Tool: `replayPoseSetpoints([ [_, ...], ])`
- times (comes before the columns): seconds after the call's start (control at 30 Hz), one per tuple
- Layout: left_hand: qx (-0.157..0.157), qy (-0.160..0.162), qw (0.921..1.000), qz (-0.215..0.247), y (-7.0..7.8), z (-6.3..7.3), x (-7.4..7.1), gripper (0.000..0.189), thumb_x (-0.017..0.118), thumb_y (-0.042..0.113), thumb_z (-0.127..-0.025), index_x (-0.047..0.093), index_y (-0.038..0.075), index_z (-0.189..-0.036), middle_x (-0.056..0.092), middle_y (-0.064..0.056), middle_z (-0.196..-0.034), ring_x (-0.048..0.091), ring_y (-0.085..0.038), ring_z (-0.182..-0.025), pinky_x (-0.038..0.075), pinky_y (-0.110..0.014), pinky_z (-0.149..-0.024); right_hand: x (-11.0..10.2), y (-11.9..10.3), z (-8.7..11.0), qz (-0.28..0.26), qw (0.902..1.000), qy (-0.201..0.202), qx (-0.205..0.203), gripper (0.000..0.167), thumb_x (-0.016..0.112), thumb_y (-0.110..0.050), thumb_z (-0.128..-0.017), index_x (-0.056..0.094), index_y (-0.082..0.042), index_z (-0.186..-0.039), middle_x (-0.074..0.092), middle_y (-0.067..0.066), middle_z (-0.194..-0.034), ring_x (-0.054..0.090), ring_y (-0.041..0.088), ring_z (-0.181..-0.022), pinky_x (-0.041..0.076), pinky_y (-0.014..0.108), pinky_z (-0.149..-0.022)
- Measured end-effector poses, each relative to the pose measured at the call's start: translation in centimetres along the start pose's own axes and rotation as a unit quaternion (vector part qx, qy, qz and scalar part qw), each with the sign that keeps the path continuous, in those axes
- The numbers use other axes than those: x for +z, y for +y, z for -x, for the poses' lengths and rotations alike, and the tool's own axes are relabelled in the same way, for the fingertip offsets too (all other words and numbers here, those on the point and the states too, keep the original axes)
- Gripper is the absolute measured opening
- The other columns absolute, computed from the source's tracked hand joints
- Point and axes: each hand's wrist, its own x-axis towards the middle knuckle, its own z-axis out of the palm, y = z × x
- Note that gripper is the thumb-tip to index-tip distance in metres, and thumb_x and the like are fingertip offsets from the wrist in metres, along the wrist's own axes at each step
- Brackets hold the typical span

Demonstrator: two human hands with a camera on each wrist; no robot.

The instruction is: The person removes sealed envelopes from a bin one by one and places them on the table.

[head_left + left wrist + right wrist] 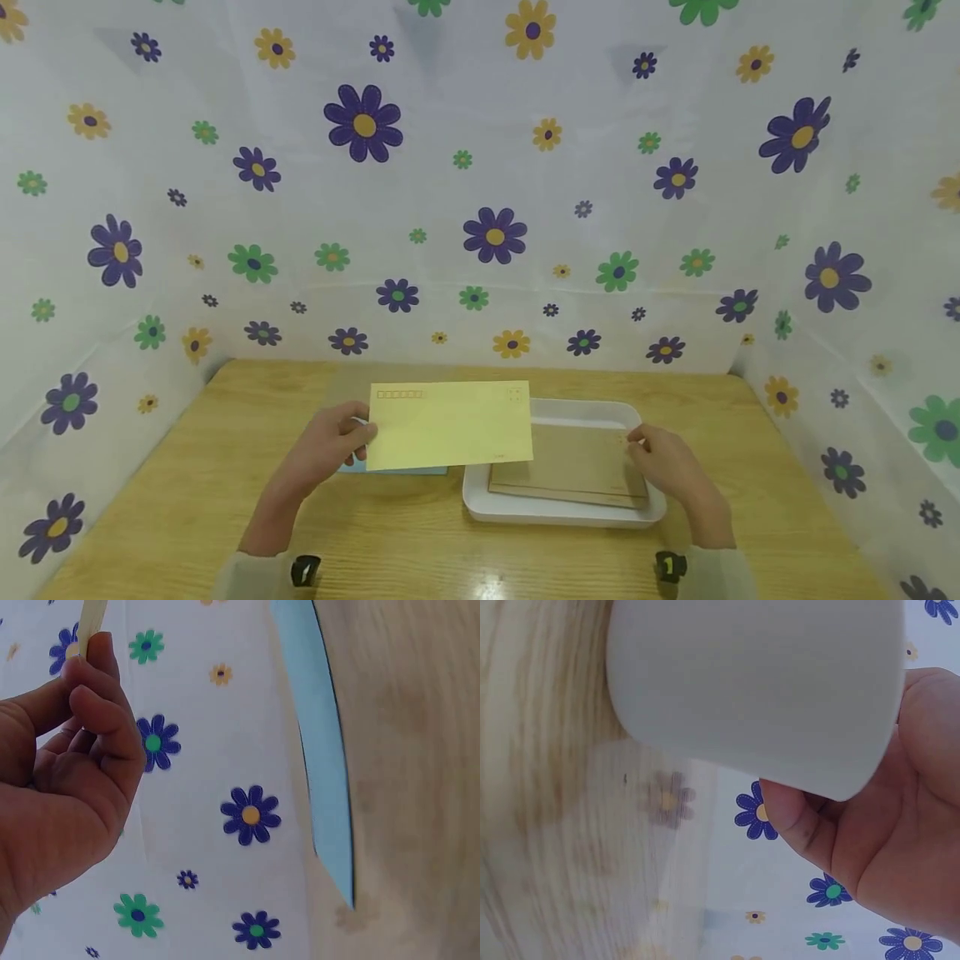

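Note:
My left hand [330, 442] pinches the left edge of a pale yellow envelope [450, 425] between thumb and fingers. The envelope faces me, raised above the table, with a row of small printed boxes at its upper left. In the left wrist view it shows only as a thin edge at the fingertips. Several brown envelopes [566, 467] lie in a white tray [562, 515] to the right. At the upper right corner of the top one, my right hand [667, 458] pinches with curled fingers. The tray wall hides those fingertips in the right wrist view.
A flat light-blue item [322, 735] lies on the wooden table [405, 542], mostly covered by the yellow envelope in the head view. Flower-printed white cloth [450, 192] stands along the table's back and both sides.

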Motion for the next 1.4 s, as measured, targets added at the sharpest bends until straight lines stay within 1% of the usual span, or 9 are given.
replayPoseSetpoints([
  [0.1,-0.009,0.009,0.9999,0.005,-0.5,0.3,-0.4,0.031,0.057,0.013,-0.101,0.051,-0.009,-0.122,0.062,-0.009,-0.076,0.057,-0.016,-0.065,0.049,-0.029,-0.062,-0.1,0.2,0.0,0.005,1.0,0.004,-0.002,0.026,0.053,-0.011,-0.098,0.063,0.007,-0.114,0.068,0.017,-0.098,0.06,0.023,-0.081,0.051,0.04,-0.068],
  [0.2,0.001,0.001,1.0,0.009,-0.7,0.4,-0.6,0.032,0.057,0.013,-0.101,0.051,-0.01,-0.121,0.062,-0.009,-0.076,0.056,-0.015,-0.065,0.05,-0.03,-0.061,-0.2,0.4,0.0,0.011,0.9999,0.01,-0.004,0.026,0.053,-0.011,-0.098,0.064,0.007,-0.113,0.068,0.018,-0.099,0.06,0.024,-0.082,0.051,0.041,-0.069],
  [0.3,0.0,-0.002,0.9999,0.01,-1.0,0.9,-1.3,0.032,0.056,0.014,-0.101,0.05,-0.01,-0.122,0.062,-0.009,-0.078,0.055,-0.016,-0.065,0.049,-0.031,-0.061,-0.1,0.5,0.1,0.013,0.9998,0.012,-0.01,0.025,0.053,-0.011,-0.098,0.064,0.007,-0.113,0.068,0.017,-0.098,0.059,0.022,-0.081,0.051,0.04,-0.069],
  [0.5,-0.022,-0.001,0.9997,0.005,-2.3,2.6,-3.9,0.027,0.055,0.015,-0.102,0.05,-0.008,-0.116,0.058,-0.009,-0.079,0.053,-0.016,-0.065,0.047,-0.031,-0.061,0.2,0.3,0.0,0.008,0.9997,0.008,-0.02,0.025,0.053,-0.01,-0.098,0.064,0.007,-0.113,0.068,0.014,-0.096,0.057,0.02,-0.077,0.048,0.037,-0.066],
  [0.7,-0.039,-0.01,0.9991,-0.012,-3.4,4.0,-6.1,0.023,0.055,0.017,-0.102,0.051,-0.004,-0.108,0.055,-0.007,-0.077,0.053,-0.016,-0.064,0.046,-0.033,-0.06,0.3,0.4,-0.2,0.01,0.9998,0.007,-0.017,0.026,0.053,-0.011,-0.098,0.064,0.007,-0.114,0.068,0.016,-0.098,0.059,0.022,-0.08,0.05,0.04,-0.069],
  [0.93,-0.035,-0.058,0.9977,0.002,-4.3,4.9,-7.6,0.021,0.054,0.014,-0.103,0.049,-0.007,-0.105,0.051,-0.001,-0.07,0.052,-0.014,-0.062,0.043,-0.03,-0.058,0.3,0.6,-0.2,0.009,0.9999,0.005,-0.014,0.026,0.053,-0.011,-0.099,0.064,0.007,-0.114,0.068,0.016,-0.098,0.058,0.023,-0.081,0.05,0.041,-0.069],
  [1.07,-0.04,-0.087,0.9954,-0.004,-5.1,5.7,-8.4,0.022,0.053,0.013,-0.103,0.049,-0.008,-0.106,0.052,0.001,-0.066,0.05,-0.013,-0.059,0.039,-0.028,-0.055,0.4,0.6,-0.2,0.011,0.9999,0.003,-0.012,0.026,0.053,-0.011,-0.098,0.064,0.007,-0.114,0.068,0.016,-0.097,0.058,0.023,-0.081,0.05,0.041,-0.07],
  [1.2,-0.059,-0.107,0.9924,-0.008,-5.9,6.4,-9.1,0.022,0.053,0.014,-0.103,0.05,-0.008,-0.107,0.051,-0.001,-0.067,0.049,-0.012,-0.059,0.038,-0.029,-0.054,0.4,0.4,-0.2,0.012,0.9999,0.001,-0.011,0.026,0.053,-0.011,-0.098,0.063,0.007,-0.114,0.067,0.017,-0.096,0.058,0.023,-0.08,0.05,0.041,-0.069],
  [1.4,-0.097,-0.108,0.9893,-0.014,-6.8,7.0,-10.0,0.019,0.054,0.012,-0.102,0.052,-0.008,-0.104,0.051,-0.002,-0.067,0.05,-0.014,-0.06,0.038,-0.028,-0.055,0.1,0.4,-0.3,0.011,0.9999,-0.003,-0.013,0.027,0.052,-0.011,-0.098,0.063,0.008,-0.115,0.067,0.018,-0.096,0.059,0.023,-0.081,0.051,0.04,-0.068],
])
